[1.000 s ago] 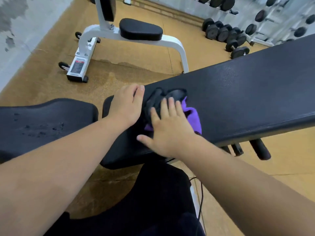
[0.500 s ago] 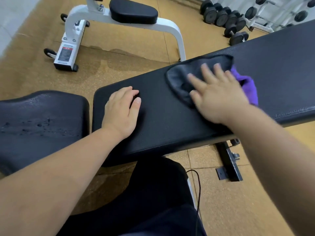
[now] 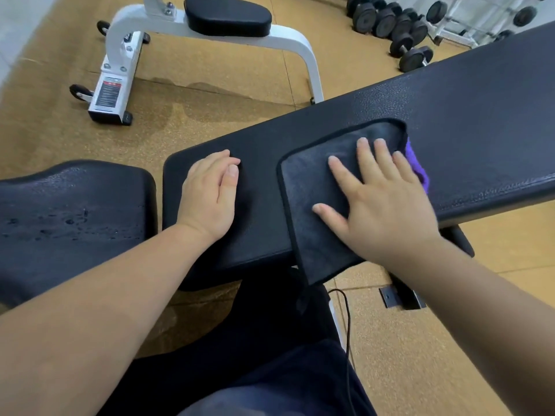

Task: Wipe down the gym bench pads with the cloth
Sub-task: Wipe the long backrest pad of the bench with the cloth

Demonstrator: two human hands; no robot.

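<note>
Right hand [image 3: 387, 205] spread flat presses cloth [image 3: 312, 187] on bench pad [image 3: 468, 115]; left hand [image 3: 210, 196] rests flat, fingers together

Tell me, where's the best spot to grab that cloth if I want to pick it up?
Probably the corner of the cloth that hangs off the near edge of the long pad. It dangles free, so fingers can pinch both sides, coming from below and the near side. The rest lies flat under the right hand.

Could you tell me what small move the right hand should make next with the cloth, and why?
Probably slide the cloth leftward to the seat pad, which shows droplets. The right hand presses it flat on the long pad, while the left hand braces beside it.
</note>
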